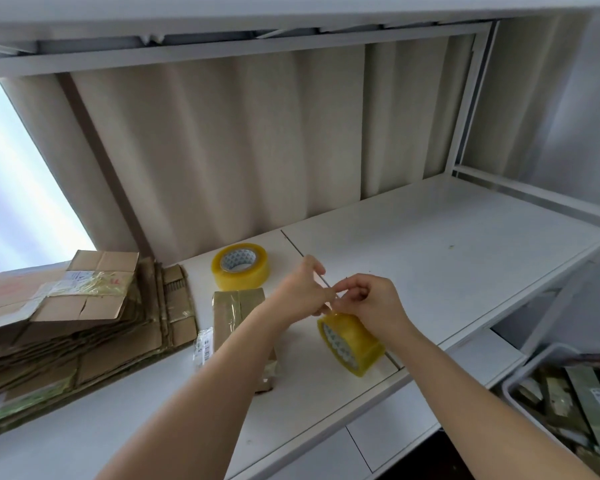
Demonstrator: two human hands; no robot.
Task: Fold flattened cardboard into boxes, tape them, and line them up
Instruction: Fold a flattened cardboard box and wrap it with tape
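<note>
yellow-clear tape is between my fingers now: my left hand (300,292) and my right hand (371,306) come together just above the tape roll (350,342), and the fingertips of both pinch at something thin there. i think it is the loose end of the tape, but it is too small to see for sure. the roll stands tilted on its edge on the white shelf (447,258), partly under my right hand.

what can go wrong here: if i pull the end crooked, the tape can split into a narrow strip or stick back on itself, and then i must search for the end again. the roll is not held firm, so a strong pull can make it roll toward the front edge of the shelf.

just to the left lies the small taped box (238,306), partly hidden by my left forearm. behind it lies a second tape roll (240,266), flat. further left is the stack of flattened cardboard (84,327), still to fold. it leans a little and could slide. at the far right stands a bin (520,367) with packages.
</note>
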